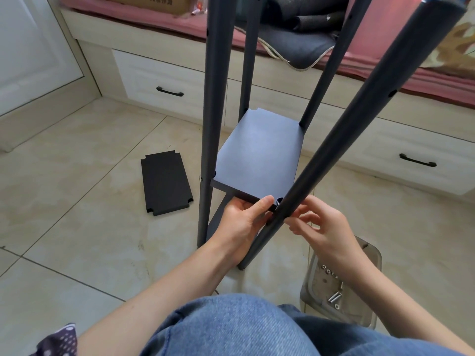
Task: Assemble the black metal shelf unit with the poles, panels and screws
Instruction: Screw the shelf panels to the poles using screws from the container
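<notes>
Pole tops cut off by top edge, right hand fingertips hidden behind pole — any screw unseen

The poles and the fitted panel look like matt dark painted metal, smooth. The loose panel on the floor is duller, faintly textured. The floor tiles are glossy, marbled. The tray is clear smoky plastic holding shiny metal screws. The jeans are blue denim cloth.
</notes>
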A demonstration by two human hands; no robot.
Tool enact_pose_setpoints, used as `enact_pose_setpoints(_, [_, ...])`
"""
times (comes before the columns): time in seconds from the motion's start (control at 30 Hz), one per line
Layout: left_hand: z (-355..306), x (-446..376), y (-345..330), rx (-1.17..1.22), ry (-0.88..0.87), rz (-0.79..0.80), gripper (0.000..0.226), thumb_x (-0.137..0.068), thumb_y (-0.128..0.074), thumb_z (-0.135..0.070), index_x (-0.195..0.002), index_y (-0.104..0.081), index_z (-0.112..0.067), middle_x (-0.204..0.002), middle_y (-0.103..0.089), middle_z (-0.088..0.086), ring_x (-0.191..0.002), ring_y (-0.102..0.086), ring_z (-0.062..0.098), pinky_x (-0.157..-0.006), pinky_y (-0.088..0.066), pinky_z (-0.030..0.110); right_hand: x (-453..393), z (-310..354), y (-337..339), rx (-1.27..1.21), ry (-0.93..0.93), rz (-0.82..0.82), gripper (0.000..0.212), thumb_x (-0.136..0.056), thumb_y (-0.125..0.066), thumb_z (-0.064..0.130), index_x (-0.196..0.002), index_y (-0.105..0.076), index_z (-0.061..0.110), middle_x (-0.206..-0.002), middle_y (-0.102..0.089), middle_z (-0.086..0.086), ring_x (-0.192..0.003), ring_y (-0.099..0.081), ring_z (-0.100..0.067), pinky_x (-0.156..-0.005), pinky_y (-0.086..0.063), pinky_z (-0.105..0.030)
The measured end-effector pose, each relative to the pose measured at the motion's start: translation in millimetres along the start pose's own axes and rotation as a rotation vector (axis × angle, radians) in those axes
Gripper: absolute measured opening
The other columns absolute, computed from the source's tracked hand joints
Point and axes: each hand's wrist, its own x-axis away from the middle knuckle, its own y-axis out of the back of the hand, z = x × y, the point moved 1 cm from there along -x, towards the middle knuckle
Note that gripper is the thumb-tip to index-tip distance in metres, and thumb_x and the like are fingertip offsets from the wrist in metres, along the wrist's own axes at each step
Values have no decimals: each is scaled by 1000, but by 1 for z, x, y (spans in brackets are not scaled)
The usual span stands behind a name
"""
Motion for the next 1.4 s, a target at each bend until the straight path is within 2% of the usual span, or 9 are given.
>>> enact_pose_setpoints(0.2, [-1,0,2,-9,1,1,11,-96,-62,-8,-106,-62,-2,-94,-70,10,-91,-71,24,-80,-56,28,-1,1,0,-5,9,-27,27,-88,-71,9,-103,-66,31,-82,-68,5,-77,-67,-13,-74,-59,-37])
enact_pose_setpoints(0.33, [0,2,2,-1,-1,6,7,-96,-61,-4,-103,-63,-3,-94,-69,11,-93,-70,25,-79,-57,27,1,1,-3,2,15,-34,28,-88,-71,11,-104,-65,33,-83,-68,5,-80,-66,-15,-74,-58,-38])
enact_pose_setpoints(0.47, [0,4,3,3,3,12,13,-96,-60,-2,-108,-62,-1,-95,-71,11,-93,-71,24,-78,-57,27,3,0,-2,5,21,-51,27,-87,-71,13,-105,-65,32,-84,-68,3,-80,-65,-14,-75,-58,-38])
enact_pose_setpoints(0.63, [-2,4,1,-2,3,7,5,-97,-59,-3,-99,-64,-3,-86,-71,6,-90,-70,24,-82,-58,29,5,2,-8,23,31,-50,33,-90,-68,10,-104,-60,38,-80,-64,7,-72,-64,-13,-70,-57,-33])
enact_pose_setpoints(0.77, [-2,4,2,0,-3,11,11,-97,-59,-4,-107,-62,-1,-93,-71,9,-93,-70,27,-83,-58,31,5,4,-9,82,65,-40,36,-87,-72,10,-107,-59,36,-82,-63,10,-76,-65,-12,-69,-58,-30])
enact_pose_setpoints(0.93, [-5,3,0,9,-11,16,7,-97,-58,-2,-97,-64,-4,-85,-71,7,-82,-72,23,-77,-58,29,4,4,-6,144,119,-64,44,-84,-76,7,-107,-58,41,-82,-65,13,-78,-65,-10,-68,-54,-19])
enact_pose_setpoints(1.13, [-5,2,1,-5,-9,14,10,-98,-59,-4,-106,-63,0,-89,-71,10,-83,-72,24,-80,-58,30,6,-2,-6,111,74,-94,31,-87,-73,11,-111,-63,28,-84,-66,8,-77,-63,-12,-68,-53,-25])
enact_pose_setpoints(1.3, [-3,0,1,-17,-4,-6,17,-98,-60,-6,-112,-62,3,-101,-68,19,-98,-69,35,-93,-56,39,7,-3,-8,81,51,-123,31,-88,-70,14,-113,-61,30,-82,-66,7,-75,-63,-13,-71,-56,-35])
enact_pose_setpoints(1.4, [-6,-1,1,-26,-6,-2,18,-98,-59,-7,-113,-62,3,-105,-68,21,-103,-68,39,-95,-56,41,6,-1,-7,58,32,-162,36,-87,-73,15,-114,-57,33,-82,-65,6,-75,-64,-11,-69,-56,-30])
